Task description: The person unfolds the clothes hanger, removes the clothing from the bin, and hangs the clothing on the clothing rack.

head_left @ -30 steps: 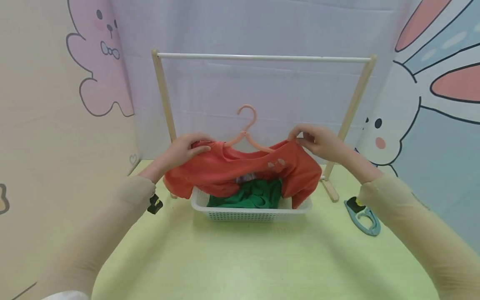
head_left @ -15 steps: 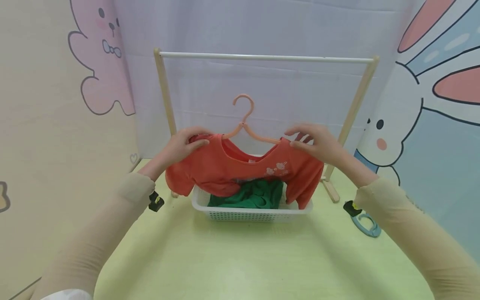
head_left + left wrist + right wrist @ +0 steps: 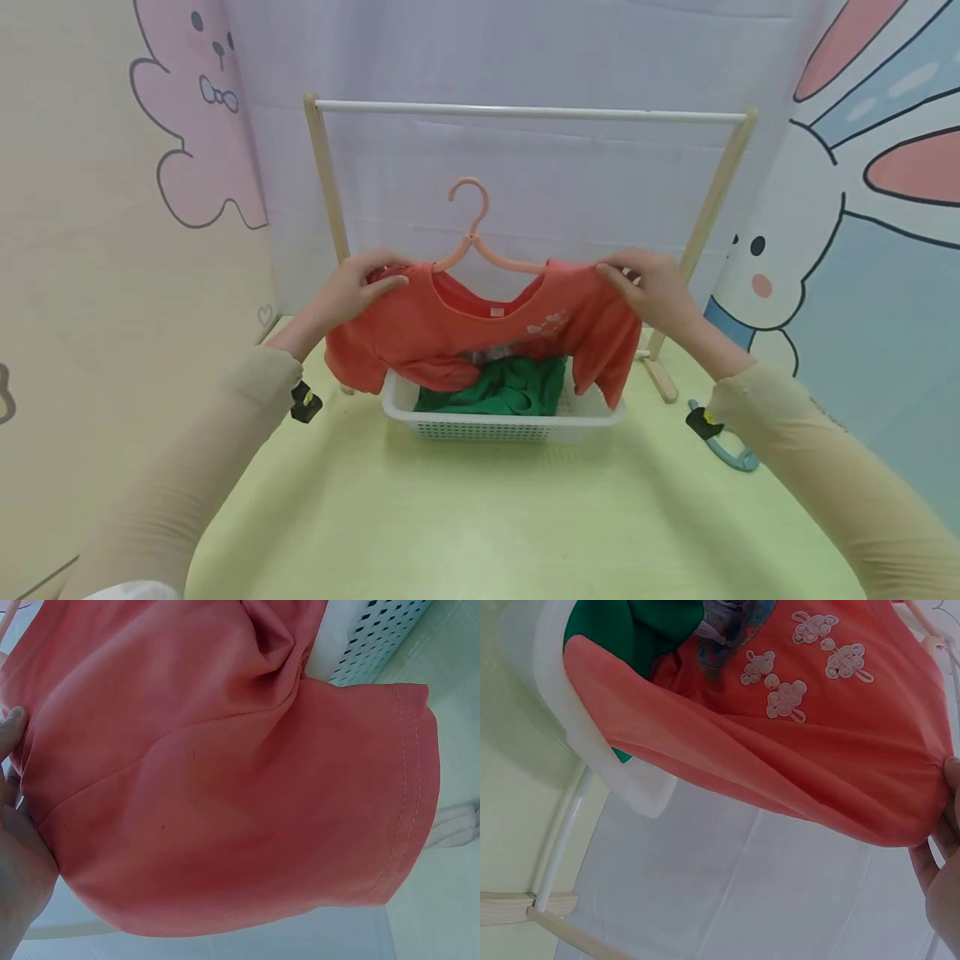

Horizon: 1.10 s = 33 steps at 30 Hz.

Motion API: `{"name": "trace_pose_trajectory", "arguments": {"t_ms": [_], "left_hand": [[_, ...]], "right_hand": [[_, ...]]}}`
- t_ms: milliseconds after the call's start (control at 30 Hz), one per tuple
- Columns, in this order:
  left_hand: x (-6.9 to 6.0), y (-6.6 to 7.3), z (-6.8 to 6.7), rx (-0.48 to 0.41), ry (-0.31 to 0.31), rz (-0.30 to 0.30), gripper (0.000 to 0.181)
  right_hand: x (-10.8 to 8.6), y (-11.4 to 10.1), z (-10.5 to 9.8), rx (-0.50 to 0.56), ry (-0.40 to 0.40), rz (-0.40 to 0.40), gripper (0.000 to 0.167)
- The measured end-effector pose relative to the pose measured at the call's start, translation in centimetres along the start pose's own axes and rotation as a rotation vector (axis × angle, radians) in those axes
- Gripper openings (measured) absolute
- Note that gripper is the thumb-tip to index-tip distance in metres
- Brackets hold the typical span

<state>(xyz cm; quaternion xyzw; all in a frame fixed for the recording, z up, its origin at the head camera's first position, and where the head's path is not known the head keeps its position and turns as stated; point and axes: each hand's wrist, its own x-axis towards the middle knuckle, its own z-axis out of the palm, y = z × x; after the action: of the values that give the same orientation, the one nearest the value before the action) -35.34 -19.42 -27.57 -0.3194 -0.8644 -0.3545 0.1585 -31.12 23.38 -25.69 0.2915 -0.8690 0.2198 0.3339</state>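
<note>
An orange-red short-sleeved shirt with pale knotted trims hangs on a peach clothes hanger. The hanger's hook and upper arms show above the neckline; its ends are hidden inside the shirt. My left hand pinches the shoulder at the left, thumb in front. At the other shoulder my right hand pinches the cloth between thumb and fingers, as the right wrist view also shows. Below the shirt stands a white basket, partly covered by it, with a green garment and a patterned cloth inside.
Behind the basket rises a rack with a white bar and wooden posts. A blue-grey folded hanger lies on the table at the right, partly behind my forearm.
The shirt and hanger have risen and shifted slightly left, and the neckline has opened out. My right hand loosened from the right shoulder, then took hold again farther out.
</note>
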Motion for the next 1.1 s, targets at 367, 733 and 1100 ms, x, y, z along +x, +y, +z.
{"name": "trace_pose_trajectory", "arguments": {"t_ms": [367, 733, 1100], "left_hand": [[0.4, 1.2, 0.5, -0.002, -0.001, -0.007, 0.028], [1.2, 2.1, 1.3, 0.025, 0.01, 0.04, 0.03], [1.8, 2.6, 1.6, 0.007, 0.015, 0.055, 0.029]], "right_hand": [[1.1, -1.2, -0.1, 0.089, -0.078, -0.003, 0.02], [1.3, -3.1, 1.6, 0.188, -0.084, 0.098, 0.031], [0.7, -2.9, 2.8, 0.176, 0.037, 0.15, 0.026]]}}
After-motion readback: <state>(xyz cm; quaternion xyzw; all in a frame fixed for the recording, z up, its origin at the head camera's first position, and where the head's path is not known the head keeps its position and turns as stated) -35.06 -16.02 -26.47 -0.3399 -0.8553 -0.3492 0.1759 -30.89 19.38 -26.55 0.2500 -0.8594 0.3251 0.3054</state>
